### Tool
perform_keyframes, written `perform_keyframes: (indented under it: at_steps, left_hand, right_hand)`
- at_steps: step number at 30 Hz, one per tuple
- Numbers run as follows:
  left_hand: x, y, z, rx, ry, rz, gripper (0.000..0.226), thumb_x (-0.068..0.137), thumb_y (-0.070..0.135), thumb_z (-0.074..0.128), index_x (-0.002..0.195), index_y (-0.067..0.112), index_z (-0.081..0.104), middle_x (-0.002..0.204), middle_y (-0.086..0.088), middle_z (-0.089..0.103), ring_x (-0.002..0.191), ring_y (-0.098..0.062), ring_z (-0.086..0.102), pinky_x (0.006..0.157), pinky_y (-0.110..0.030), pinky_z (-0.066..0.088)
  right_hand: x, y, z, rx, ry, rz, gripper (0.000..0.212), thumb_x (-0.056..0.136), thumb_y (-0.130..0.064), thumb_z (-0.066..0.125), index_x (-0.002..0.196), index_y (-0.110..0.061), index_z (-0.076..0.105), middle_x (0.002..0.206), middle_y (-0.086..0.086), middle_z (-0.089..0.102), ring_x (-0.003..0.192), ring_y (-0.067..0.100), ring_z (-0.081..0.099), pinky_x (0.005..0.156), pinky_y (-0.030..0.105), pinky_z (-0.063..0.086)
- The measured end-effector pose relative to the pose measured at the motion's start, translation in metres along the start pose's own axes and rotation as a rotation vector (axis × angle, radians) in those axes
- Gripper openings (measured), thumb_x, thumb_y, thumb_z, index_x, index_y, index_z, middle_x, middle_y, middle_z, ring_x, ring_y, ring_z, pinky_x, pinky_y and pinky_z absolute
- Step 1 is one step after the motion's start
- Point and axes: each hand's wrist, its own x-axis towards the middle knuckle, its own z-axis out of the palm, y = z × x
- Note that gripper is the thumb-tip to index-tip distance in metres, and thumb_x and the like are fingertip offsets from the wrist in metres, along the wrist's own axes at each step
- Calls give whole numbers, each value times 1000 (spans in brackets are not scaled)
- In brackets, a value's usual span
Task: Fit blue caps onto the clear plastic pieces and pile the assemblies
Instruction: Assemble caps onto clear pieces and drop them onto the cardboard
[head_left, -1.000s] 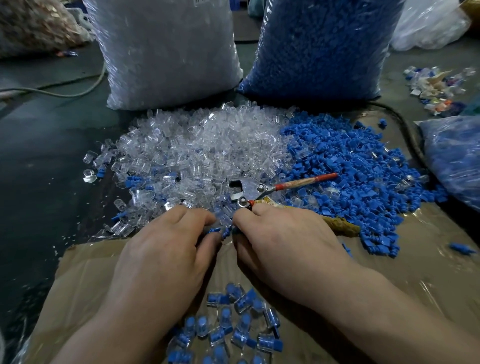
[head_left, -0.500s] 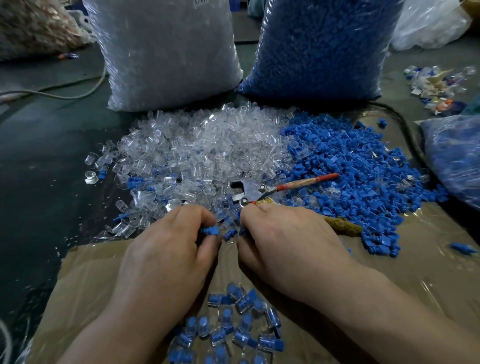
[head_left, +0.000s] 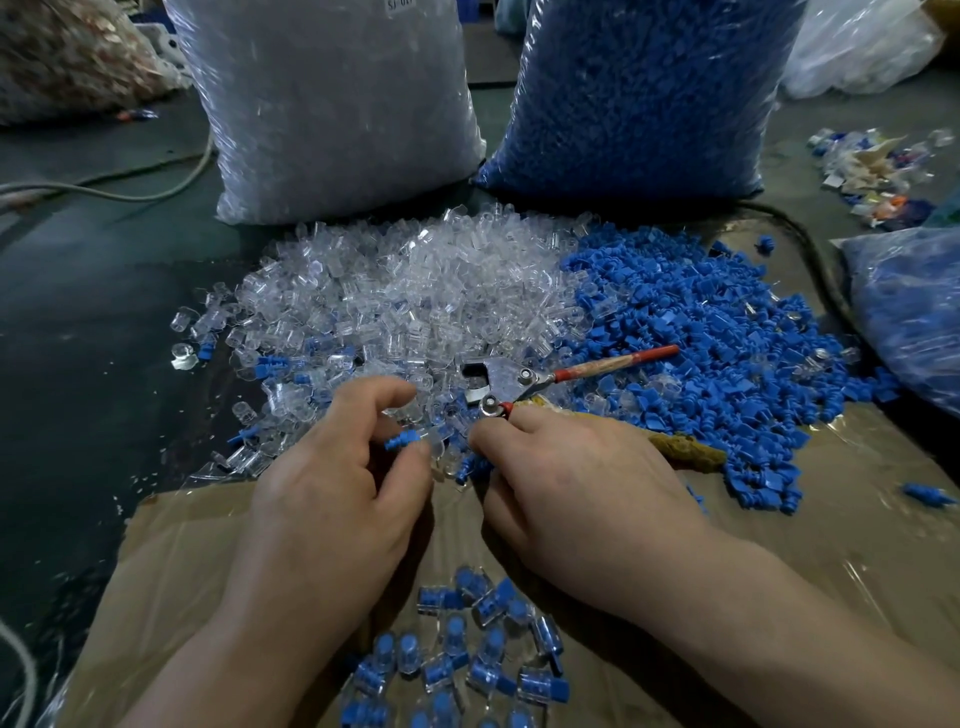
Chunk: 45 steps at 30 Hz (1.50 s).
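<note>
Two big sacks stand at the back: clear-piece sack (head_left: 332, 104) on the left, blue-cap sack (head_left: 639, 93) on the right, both full (a third bag (head_left: 914, 312) with blue parts lies at the right edge). Loose clear pieces (head_left: 415, 291) and loose blue caps (head_left: 727, 332) are heaped in front, and the heaps touch. Pliers (head_left: 519, 379) lie on the seam, just beyond the right hand (head_left: 571, 483). Left hand (head_left: 337, 499) pinches one blue cap (head_left: 402, 441) between thumb and forefinger at the clear heap's near edge. Right hand's fingers are curled, tips down in the parts; whether they grip anything I can't tell. Assemblies (head_left: 467, 660) pile on the cardboard (head_left: 857, 519) between the wrists. Bare cardboard lies right of the right forearm, dark surface (head_left: 93, 389) left of the heaps.
</note>
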Motion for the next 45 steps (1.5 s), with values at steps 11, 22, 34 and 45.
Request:
perform_keyframes:
  at_steps: [11, 22, 34, 45]
  left_hand:
    - [2, -2, 2, -94, 68, 69, 24, 92, 30, 68, 110, 45, 63, 109, 34, 60, 98, 15, 57, 79, 2, 37]
    - [5, 1, -2, -166, 208, -14, 17, 84, 35, 69, 97, 43, 63, 99, 27, 64, 91, 7, 60, 68, -22, 49]
    - [5, 1, -9, -945, -36, -241, 21, 72, 31, 70, 93, 27, 75, 77, -7, 72, 62, -13, 64, 49, -20, 48]
    - [2, 11, -4, -1093, -276, -316, 27, 61, 29, 80, 87, 24, 77, 70, -11, 67, 54, -15, 61, 42, -21, 45]
  right_hand:
    - [-2, 3, 0, 113, 59, 32, 12, 97, -34, 42, 98, -25, 48, 88, -6, 50, 72, 20, 49, 60, 36, 42]
    - [-8, 5, -3, 548, 283, 191, 9, 87, -23, 64, 84, -27, 57, 70, -7, 61, 64, 9, 57, 57, 34, 49]
    - [-6, 11, -17, 2003, -13, 376, 9, 85, -3, 57, 90, -9, 60, 71, 14, 62, 46, 18, 56, 38, 25, 46]
    - [-11, 7, -15, 1953, -133, 420, 21, 81, 3, 59, 97, -5, 71, 65, 12, 60, 44, 15, 53, 37, 23, 43]
